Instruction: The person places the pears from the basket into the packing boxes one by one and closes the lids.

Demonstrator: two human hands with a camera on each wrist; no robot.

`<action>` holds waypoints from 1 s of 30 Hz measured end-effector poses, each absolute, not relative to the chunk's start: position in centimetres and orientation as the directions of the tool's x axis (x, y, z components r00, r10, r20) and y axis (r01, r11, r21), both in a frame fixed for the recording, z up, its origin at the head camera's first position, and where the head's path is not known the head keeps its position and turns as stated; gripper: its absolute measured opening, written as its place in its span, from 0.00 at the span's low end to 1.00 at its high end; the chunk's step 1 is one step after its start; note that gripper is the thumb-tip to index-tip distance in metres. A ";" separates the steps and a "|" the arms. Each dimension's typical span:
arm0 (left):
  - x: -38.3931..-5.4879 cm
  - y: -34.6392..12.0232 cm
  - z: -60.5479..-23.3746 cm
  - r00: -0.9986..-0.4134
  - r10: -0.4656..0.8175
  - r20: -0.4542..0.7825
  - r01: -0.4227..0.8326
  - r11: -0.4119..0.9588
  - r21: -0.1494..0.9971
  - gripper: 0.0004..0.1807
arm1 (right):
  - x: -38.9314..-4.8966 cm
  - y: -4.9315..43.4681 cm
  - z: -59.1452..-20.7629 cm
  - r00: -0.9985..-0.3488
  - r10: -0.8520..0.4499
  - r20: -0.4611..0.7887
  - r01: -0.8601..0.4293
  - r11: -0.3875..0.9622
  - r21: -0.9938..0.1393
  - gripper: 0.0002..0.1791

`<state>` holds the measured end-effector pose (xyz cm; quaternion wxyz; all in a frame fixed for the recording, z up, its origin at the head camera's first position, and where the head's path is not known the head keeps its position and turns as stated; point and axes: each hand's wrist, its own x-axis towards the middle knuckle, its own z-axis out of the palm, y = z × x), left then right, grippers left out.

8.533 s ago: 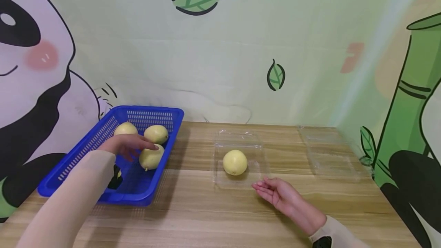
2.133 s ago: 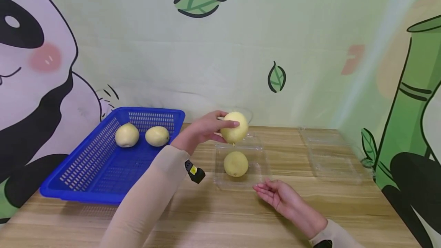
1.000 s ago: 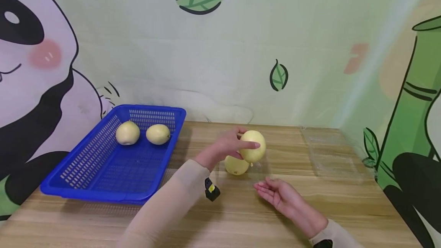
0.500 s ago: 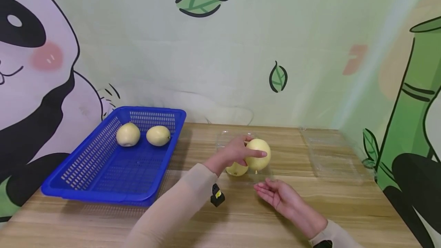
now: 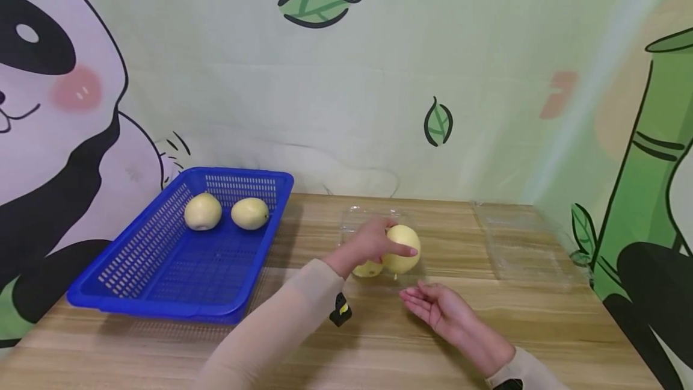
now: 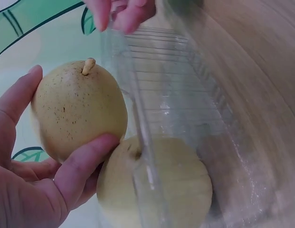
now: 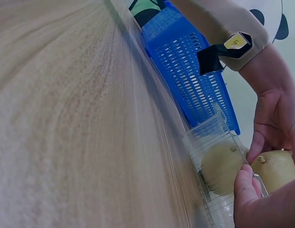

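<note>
My left hand [image 5: 372, 242] grips a pale yellow pear [image 5: 403, 250], stem toward me, fingers and thumb round its sides. It hangs just above a clear plastic box [image 5: 373, 214]. Another pear [image 5: 367, 269] sits in that box, partly hidden by the left hand in the head view. In the left wrist view, the held pear [image 6: 78, 111] is outside the near clear wall, close against the seated pear [image 6: 171, 183]. My right hand [image 5: 444, 312] is at the box's near right corner; the right wrist view shows its thumb and fingers [image 7: 243, 183] pinching the rim.
A blue perforated basket [image 5: 211, 266] stands at the left, with a round pear [image 5: 203, 212] and an oval pear [image 5: 250, 213] toward its back. Another clear plastic container [image 5: 520, 242] lies at the back right. Behind the wooden table hangs a printed backdrop [image 5: 352, 95].
The left hand has taken a pear from the basket and carried it right to the box. Over the last half second it sinks slightly and shifts left. The right hand stays put.
</note>
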<state>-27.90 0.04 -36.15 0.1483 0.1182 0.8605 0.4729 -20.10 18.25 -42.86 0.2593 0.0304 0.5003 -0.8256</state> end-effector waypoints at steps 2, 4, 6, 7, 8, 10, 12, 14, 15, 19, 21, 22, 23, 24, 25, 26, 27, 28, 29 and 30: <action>-27.8 0.1 -36.3 -0.928 0.342 -0.147 0.077 0.563 0.823 0.41 | -20.1 18.3 -42.9 -0.864 -0.398 -0.309 0.459 -0.368 -0.809 0.18; -27.8 0.2 -36.5 -0.929 0.340 -0.146 0.094 0.600 0.794 0.42 | -20.1 18.3 -42.9 -0.864 -0.398 -0.308 0.459 -0.372 -0.807 0.18; -27.8 0.4 -36.5 -0.930 0.341 -0.139 0.115 0.627 0.770 0.42 | -20.1 18.3 -42.9 -0.865 -0.396 -0.307 0.457 -0.374 -0.807 0.17; -27.8 0.5 -36.5 -0.930 0.343 -0.132 0.127 0.636 0.761 0.42 | -20.1 18.3 -42.9 -0.866 -0.394 -0.307 0.456 -0.375 -0.807 0.17; -27.8 0.7 -36.6 -0.930 0.345 -0.123 0.139 0.642 0.754 0.42 | -20.1 18.3 -42.9 -0.867 -0.393 -0.307 0.457 -0.377 -0.806 0.16; -27.8 0.9 -36.7 -0.931 0.350 -0.102 0.162 0.650 0.743 0.41 | -20.1 18.3 -42.9 -0.868 -0.391 -0.307 0.455 -0.379 -0.806 0.16; -27.7 1.2 -37.0 -0.932 0.353 -0.083 0.181 0.651 0.738 0.40 | -20.0 18.3 -43.0 -0.868 -0.391 -0.306 0.455 -0.380 -0.806 0.16; -27.7 1.4 -37.3 -0.933 0.355 -0.066 0.199 0.656 0.728 0.40 | -20.0 18.3 -43.0 -0.868 -0.394 -0.303 0.454 -0.379 -0.807 0.16; -27.7 1.5 -37.5 -0.933 0.355 -0.059 0.205 0.661 0.722 0.40 | -20.0 18.3 -43.0 -0.867 -0.397 -0.301 0.453 -0.378 -0.807 0.17; -27.6 1.8 -37.9 -0.938 0.344 -0.051 0.212 0.683 0.699 0.40 | -20.0 18.3 -43.0 -0.864 -0.410 -0.294 0.454 -0.377 -0.808 0.17; -27.6 1.8 -38.1 -0.940 0.338 -0.050 0.211 0.691 0.692 0.40 | -20.0 18.3 -43.0 -0.861 -0.417 -0.291 0.455 -0.376 -0.807 0.18; -27.6 1.8 -38.1 -0.940 0.339 -0.050 0.212 0.689 0.693 0.40 | -20.0 18.3 -43.0 -0.861 -0.418 -0.291 0.456 -0.376 -0.807 0.17; -27.7 1.9 -38.2 -0.939 0.341 -0.049 0.215 0.690 0.691 0.39 | -20.0 18.3 -43.0 -0.860 -0.418 -0.291 0.455 -0.375 -0.807 0.17; -27.7 1.8 -38.2 -0.937 0.344 -0.050 0.215 0.686 0.695 0.39 | -20.0 18.3 -43.0 -0.860 -0.418 -0.291 0.456 -0.376 -0.807 0.17; -27.7 1.8 -38.2 -0.935 0.351 -0.056 0.212 0.679 0.703 0.39 | -20.0 18.3 -43.0 -0.861 -0.417 -0.291 0.455 -0.375 -0.808 0.17; -27.8 1.8 -38.2 -0.930 0.362 -0.064 0.212 0.671 0.710 0.38 | -20.0 18.3 -43.0 -0.862 -0.414 -0.291 0.453 -0.375 -0.809 0.17; -27.8 1.7 -38.2 -0.924 0.374 -0.076 0.210 0.664 0.718 0.38 | -20.0 18.3 -43.0 -0.863 -0.412 -0.291 0.452 -0.374 -0.810 0.17; -27.8 1.5 -38.1 -0.918 0.386 -0.092 0.205 0.659 0.724 0.38 | -20.0 18.3 -43.0 -0.864 -0.410 -0.292 0.451 -0.374 -0.811 0.17; -27.9 1.4 -38.1 -0.910 0.399 -0.111 0.198 0.655 0.729 0.39 | -20.0 18.3 -43.0 -0.865 -0.409 -0.292 0.450 -0.373 -0.812 0.18; -27.9 1.3 -37.9 -0.902 0.409 -0.136 0.182 0.647 0.740 0.40 | -20.0 18.3 -43.0 -0.865 -0.408 -0.292 0.450 -0.372 -0.812 0.18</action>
